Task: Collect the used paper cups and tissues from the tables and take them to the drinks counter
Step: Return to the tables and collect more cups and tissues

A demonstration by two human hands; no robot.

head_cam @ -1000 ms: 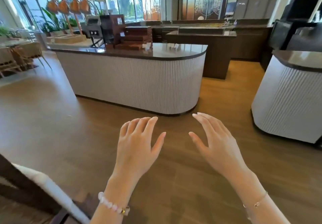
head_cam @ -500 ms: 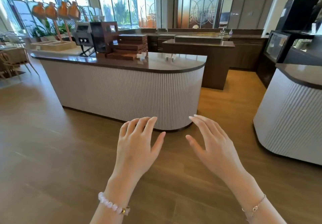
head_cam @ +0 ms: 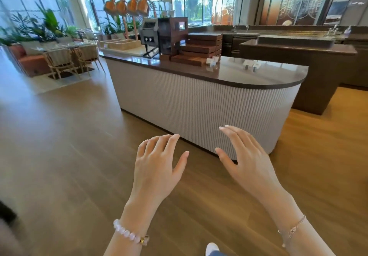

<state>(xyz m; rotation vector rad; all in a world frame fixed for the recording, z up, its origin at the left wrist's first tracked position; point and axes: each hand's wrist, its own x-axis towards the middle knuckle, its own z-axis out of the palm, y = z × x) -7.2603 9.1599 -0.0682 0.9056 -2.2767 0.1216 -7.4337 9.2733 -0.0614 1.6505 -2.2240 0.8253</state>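
Note:
My left hand [head_cam: 159,164] and my right hand [head_cam: 247,160] are held out in front of me above the wooden floor, palms down, fingers spread, with nothing in them. Just beyond the fingertips stands a rounded counter [head_cam: 199,104] with a white ribbed wall and a dark brown top. On that top sit a dark machine [head_cam: 169,34], stepped wooden trays [head_cam: 201,48] and small white card holders [head_cam: 212,61]. No paper cups or tissues show anywhere in view.
A dining table with rattan chairs [head_cam: 65,56] and plants stands at the far left by the windows. Behind the counter runs a second dark counter [head_cam: 310,64]. Open wooden floor [head_cam: 59,146] stretches to the left. My shoe tip [head_cam: 212,248] shows at the bottom edge.
The view has swung left and moved closer to the ribbed counter; the second white counter on the right has left the frame. Both hands keep the same open pose.

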